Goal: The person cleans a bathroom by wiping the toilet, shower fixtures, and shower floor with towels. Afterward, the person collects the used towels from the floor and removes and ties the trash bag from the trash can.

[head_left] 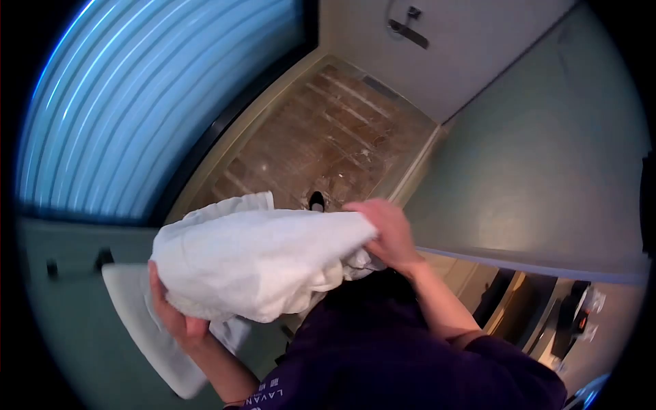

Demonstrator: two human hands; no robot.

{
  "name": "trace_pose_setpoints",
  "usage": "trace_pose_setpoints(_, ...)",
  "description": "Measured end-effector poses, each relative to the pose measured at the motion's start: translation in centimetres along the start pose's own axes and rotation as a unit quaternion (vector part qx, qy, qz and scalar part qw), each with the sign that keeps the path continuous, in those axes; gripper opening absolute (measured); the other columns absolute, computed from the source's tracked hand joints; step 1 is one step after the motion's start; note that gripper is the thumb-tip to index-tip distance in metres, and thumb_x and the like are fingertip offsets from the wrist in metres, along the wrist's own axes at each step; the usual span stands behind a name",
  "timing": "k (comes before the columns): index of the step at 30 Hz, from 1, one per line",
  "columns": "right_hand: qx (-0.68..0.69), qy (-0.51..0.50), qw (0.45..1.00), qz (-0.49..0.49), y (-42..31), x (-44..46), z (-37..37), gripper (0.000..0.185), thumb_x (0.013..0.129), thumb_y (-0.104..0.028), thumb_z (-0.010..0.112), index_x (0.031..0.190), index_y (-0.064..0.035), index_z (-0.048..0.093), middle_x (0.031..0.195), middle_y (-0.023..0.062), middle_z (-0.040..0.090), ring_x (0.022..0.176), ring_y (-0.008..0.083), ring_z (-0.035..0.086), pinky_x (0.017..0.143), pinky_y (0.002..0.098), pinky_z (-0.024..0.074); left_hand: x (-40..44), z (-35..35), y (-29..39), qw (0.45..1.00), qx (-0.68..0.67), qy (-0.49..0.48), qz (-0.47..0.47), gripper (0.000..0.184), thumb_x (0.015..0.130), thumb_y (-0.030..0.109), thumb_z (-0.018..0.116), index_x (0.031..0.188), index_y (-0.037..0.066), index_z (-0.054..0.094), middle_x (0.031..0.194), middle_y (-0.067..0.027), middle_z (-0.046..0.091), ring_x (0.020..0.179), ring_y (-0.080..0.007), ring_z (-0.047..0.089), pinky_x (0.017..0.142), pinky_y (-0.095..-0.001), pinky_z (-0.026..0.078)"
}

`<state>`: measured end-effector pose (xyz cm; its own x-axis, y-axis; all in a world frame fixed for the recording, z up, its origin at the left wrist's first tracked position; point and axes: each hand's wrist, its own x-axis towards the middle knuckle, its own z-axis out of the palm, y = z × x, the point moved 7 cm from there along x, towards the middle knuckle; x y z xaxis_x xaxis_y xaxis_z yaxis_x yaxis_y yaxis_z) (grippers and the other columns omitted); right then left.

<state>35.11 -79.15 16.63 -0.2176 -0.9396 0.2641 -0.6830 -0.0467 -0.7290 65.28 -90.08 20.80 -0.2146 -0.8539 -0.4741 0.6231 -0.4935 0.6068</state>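
Note:
A bunched white cloth (246, 249), perhaps a towel or sheet, is stretched between my two hands in front of my body. My left hand (179, 321) cups the lower left end, with the thumb and fingers closed on the folds. At the right end, my right hand (388, 234) grips a gathered corner; its fingers are partly hidden by the cloth and slightly blurred. Loose folds hang below the middle, close to my dark purple shirt (389, 348).
Beyond the cloth lies a wet-looking brown tiled floor (301, 147) with a shoe tip (316, 200) on it. A blue-lit ribbed panel (157, 102) stands left, a frosted glass panel (526, 164) right. A white smooth-edged item (137, 321) is below left; shelves (512, 301) are lower right.

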Motion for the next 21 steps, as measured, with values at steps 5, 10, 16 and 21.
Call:
trace_pose_setpoints(5,0.227,0.137,0.945,0.194,11.9,6.1,2.8,0.029,0.074,0.002,0.043,0.102,-0.0025,0.048,0.093,0.0059,0.054,0.092,0.0138,0.049,0.08,0.0255,0.0392,13.8,8.7,1.2,0.995,0.098,-0.027,0.002,0.044,0.085,0.033,0.049,0.118,0.005,0.044,0.116,-0.0116,0.05,0.105,-0.0258,0.05,0.089,-0.0395,0.041)
trace_pose_setpoints(10,-0.071,0.287,0.943,0.154,17.6,21.9,-7.8,0.032,0.066,0.003,0.049,0.096,-0.005,0.059,0.096,0.013,0.059,0.094,0.0274,0.056,0.083,0.0328,0.0431,32.8,16.1,0.7,0.958,0.285,-0.028,-0.021,0.031,0.08,0.025,0.06,0.101,0.004,0.052,0.088,-0.0048,0.056,0.075,-0.0139,0.052,0.066,-0.0269,0.047)
trace_pose_setpoints(16,-0.45,0.369,0.796,0.169,18.8,34.8,-24.5,0.032,0.071,-0.008,0.053,0.101,-0.0166,0.059,0.095,0.0092,0.061,0.09,0.0252,0.058,0.075,0.033,0.046,42.9,35.1,0.6,0.935,0.281,-0.214,-0.019,0.021,0.081,0.023,0.058,0.093,0.006,0.053,0.066,0.0001,0.05,0.057,-0.009,0.047,0.056,-0.0217,0.044)
trace_pose_setpoints(21,-0.414,0.442,0.796,-0.019,11.7,32.9,-35.1,0.02,0.069,0.005,0.052,0.087,-0.0021,0.058,0.08,0.0094,0.061,0.076,0.0173,0.059,0.067,0.0247,0.0442,42.1,49.6,-3.1,0.868,0.303,-0.392,-0.014,0.018,0.082,0.022,0.056,0.09,0.007,0.053,0.053,0.0023,0.042,0.051,-0.0066,0.043,0.053,-0.0206,0.042)
